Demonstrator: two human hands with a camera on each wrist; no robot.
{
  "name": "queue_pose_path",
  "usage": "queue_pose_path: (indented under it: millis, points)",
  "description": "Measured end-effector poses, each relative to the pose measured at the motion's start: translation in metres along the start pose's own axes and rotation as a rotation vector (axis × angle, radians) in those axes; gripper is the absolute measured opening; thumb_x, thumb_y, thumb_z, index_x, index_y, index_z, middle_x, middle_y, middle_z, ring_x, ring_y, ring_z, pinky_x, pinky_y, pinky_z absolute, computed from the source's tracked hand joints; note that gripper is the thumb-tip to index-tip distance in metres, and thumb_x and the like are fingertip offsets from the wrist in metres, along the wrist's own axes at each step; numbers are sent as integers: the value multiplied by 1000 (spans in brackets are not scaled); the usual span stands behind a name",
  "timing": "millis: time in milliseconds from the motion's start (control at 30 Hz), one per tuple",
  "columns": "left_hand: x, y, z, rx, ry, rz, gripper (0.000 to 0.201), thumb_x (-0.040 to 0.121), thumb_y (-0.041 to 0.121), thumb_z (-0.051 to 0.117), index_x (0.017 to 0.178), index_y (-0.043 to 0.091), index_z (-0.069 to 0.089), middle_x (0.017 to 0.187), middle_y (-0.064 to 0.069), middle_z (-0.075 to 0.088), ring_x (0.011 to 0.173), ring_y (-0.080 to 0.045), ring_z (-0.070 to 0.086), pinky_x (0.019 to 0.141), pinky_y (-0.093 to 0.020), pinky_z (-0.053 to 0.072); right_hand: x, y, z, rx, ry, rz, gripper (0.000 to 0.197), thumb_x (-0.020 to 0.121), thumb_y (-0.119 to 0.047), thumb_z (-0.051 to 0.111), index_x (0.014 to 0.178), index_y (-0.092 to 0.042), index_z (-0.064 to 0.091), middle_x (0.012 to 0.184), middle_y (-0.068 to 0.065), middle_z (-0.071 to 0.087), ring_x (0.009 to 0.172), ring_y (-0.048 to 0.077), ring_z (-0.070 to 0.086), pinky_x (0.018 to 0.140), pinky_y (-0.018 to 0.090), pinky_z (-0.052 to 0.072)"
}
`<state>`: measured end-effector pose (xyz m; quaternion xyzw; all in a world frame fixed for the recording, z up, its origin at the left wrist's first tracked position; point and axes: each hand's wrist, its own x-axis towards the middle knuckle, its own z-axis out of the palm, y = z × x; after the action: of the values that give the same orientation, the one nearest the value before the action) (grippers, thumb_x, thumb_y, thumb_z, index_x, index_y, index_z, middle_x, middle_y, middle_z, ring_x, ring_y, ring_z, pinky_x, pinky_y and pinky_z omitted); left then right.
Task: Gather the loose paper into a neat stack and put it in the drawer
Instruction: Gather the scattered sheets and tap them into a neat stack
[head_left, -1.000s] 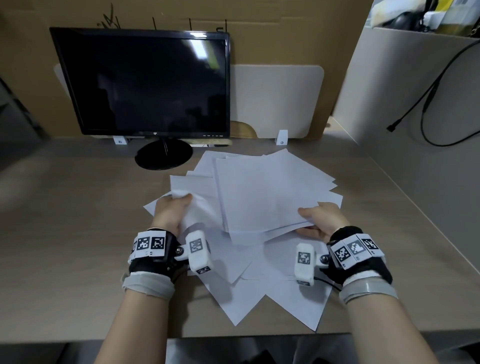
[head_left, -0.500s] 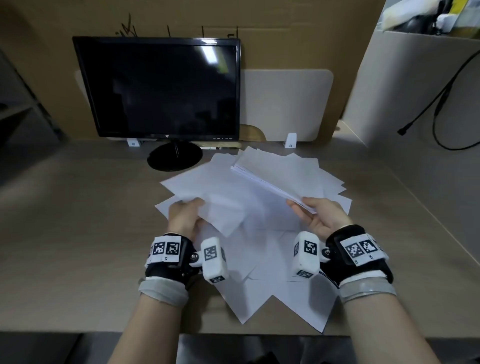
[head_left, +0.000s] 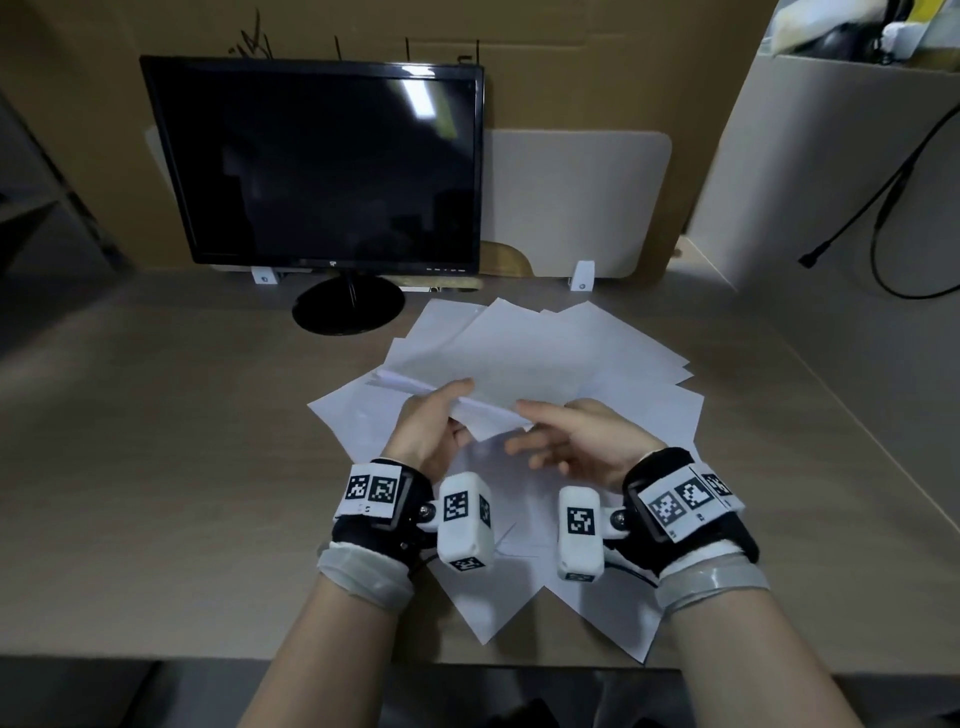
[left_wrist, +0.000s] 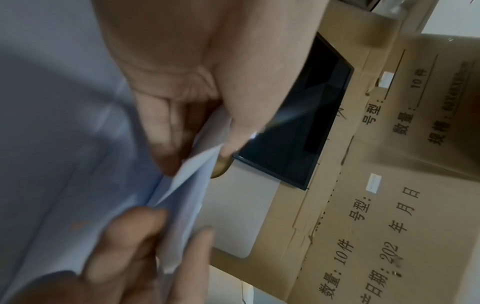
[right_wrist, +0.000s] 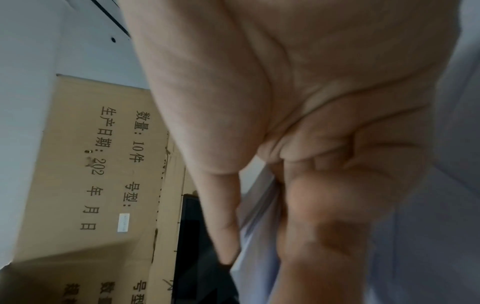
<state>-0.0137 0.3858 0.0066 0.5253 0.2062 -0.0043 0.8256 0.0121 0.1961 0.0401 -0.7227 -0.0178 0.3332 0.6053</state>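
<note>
A bundle of white paper sheets is lifted off the desk and slopes away from me. My left hand grips its near left edge, thumb on top. The left wrist view shows that hand pinching the uneven sheet edges. My right hand holds the near right edge with the thumb above and fairly straight fingers below; the right wrist view shows paper between its thumb and fingers. More loose sheets lie fanned out on the desk beneath both hands. No drawer is in view.
A black monitor on a round foot stands at the back left of the wooden desk. Cardboard panels close off the back. A grey partition with a hanging black cable runs along the right.
My left hand let go of the sheets on the desk and moved right to take the bundle's near edge. The bundle swung toward the middle, and both hands now hold it close together.
</note>
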Motion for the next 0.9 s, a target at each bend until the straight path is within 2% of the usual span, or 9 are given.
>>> queue_pose_path:
  millis: [100, 167, 333, 433, 567, 733, 800, 867, 900]
  points:
    - [9, -3, 3, -18, 51, 25, 33, 95, 5, 60, 126, -7, 64, 122, -23, 71, 113, -38, 69, 101, -47, 54, -1, 5, -10, -6, 83, 111, 75, 79, -76, 59, 96, -4, 70, 94, 15, 77, 66, 21, 70, 57, 25, 52]
    - [9, -3, 7, -43, 34, 25, 33, 94, 3, 62, 125, -7, 64, 122, -22, 71, 113, -38, 69, 100, -46, 55, 4, 8, -15, 95, 142, 93, 80, 79, -76, 58, 105, -1, 71, 98, 17, 76, 84, 30, 74, 75, 34, 59]
    - [-5, 1, 12, 38, -90, -35, 27, 91, 12, 70, 116, 4, 69, 105, -14, 76, 87, -26, 75, 73, -32, 59, 22, 7, -17, 401, 322, -22, 32, 89, -9, 69, 116, 7, 65, 111, 24, 71, 102, 38, 69, 93, 51, 54]
    - [-1, 16, -15, -54, 83, -4, 42, 90, 33, 69, 124, 9, 66, 95, -3, 72, 78, -21, 68, 66, -31, 54, 33, 13, -31, 236, 421, 6, 47, 74, -8, 76, 116, 7, 62, 106, 27, 71, 95, 42, 71, 91, 62, 52]
    - [18, 40, -54, 108, 402, 92, 66, 81, 38, 73, 135, 4, 56, 104, -8, 63, 93, -25, 62, 76, -32, 43, 45, 10, -38, 32, 446, 21, 36, 72, -19, 71, 105, -4, 65, 110, 29, 69, 91, 44, 71, 70, 45, 53]
    - [33, 68, -68, 506, 395, -20, 56, 92, 37, 68, 136, 6, 53, 133, -7, 57, 121, -30, 55, 94, -37, 43, 58, -7, -38, 1, 436, 5, 41, 86, -8, 68, 124, 0, 57, 116, 19, 67, 91, 32, 66, 57, 26, 49]
    - [40, 73, -71, 554, 346, -77, 57, 88, 41, 67, 130, 5, 55, 115, -9, 61, 100, -30, 61, 82, -35, 47, 64, -8, -35, -64, 450, 43, 43, 82, -12, 71, 119, 3, 57, 115, 23, 66, 89, 36, 67, 57, 27, 50]
    - [42, 79, -68, 506, 293, -122, 37, 83, 40, 67, 99, 7, 61, 85, -7, 58, 70, -25, 55, 66, -29, 44, 71, -5, -33, -83, 439, 69, 40, 74, -13, 75, 107, 6, 63, 111, 29, 68, 94, 43, 69, 72, 39, 54]
    - [44, 81, -66, 468, 264, -160, 39, 77, 42, 70, 95, 9, 61, 87, -8, 61, 75, -26, 59, 71, -28, 48, 74, -4, -32, -94, 425, 84, 39, 70, -13, 75, 103, 6, 65, 109, 31, 68, 95, 45, 69, 78, 45, 55]
